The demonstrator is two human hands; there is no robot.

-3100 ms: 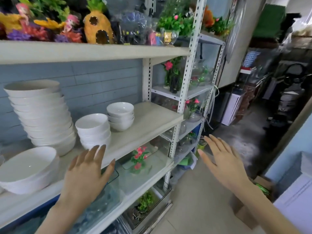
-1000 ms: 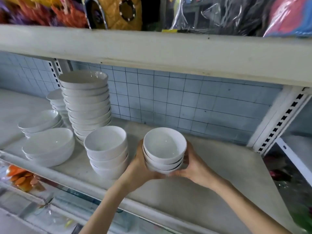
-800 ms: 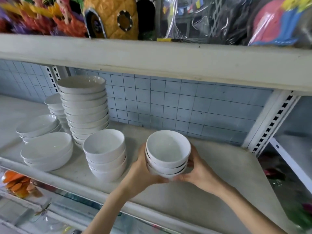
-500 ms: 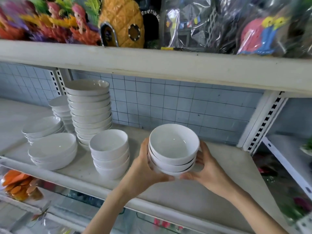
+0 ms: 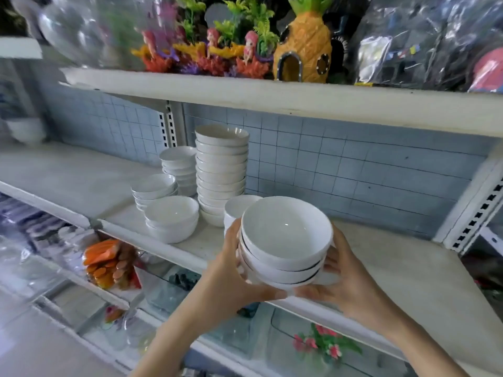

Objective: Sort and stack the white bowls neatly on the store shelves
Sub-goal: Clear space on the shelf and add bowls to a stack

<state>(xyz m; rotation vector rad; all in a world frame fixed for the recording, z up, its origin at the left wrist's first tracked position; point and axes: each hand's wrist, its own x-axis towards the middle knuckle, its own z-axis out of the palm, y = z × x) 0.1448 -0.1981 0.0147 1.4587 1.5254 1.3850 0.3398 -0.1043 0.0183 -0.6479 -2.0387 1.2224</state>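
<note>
A small stack of three white bowls (image 5: 285,240) is lifted off the shelf (image 5: 381,262), held in front of its edge. My left hand (image 5: 231,278) grips the stack from the left and my right hand (image 5: 351,284) cups it from the right and below. Behind the held stack, partly hidden, stands another short stack of similar bowls (image 5: 236,206). Further left stand a tall stack of larger bowls (image 5: 221,170), a stack behind it (image 5: 178,167), wide shallow bowls (image 5: 172,220) at the front and another low stack (image 5: 153,189).
The upper shelf board (image 5: 272,96) hangs low overhead, carrying a pineapple ornament (image 5: 303,47) and wrapped goods. A perforated white upright (image 5: 473,213) bounds the shelf on the right. Below are glass tanks and artificial flowers (image 5: 324,346).
Both hands have lifted the three-bowl stack off the shelf and drawn it toward me and to the right. My view has swung right, so the other stacks sit further left.
</note>
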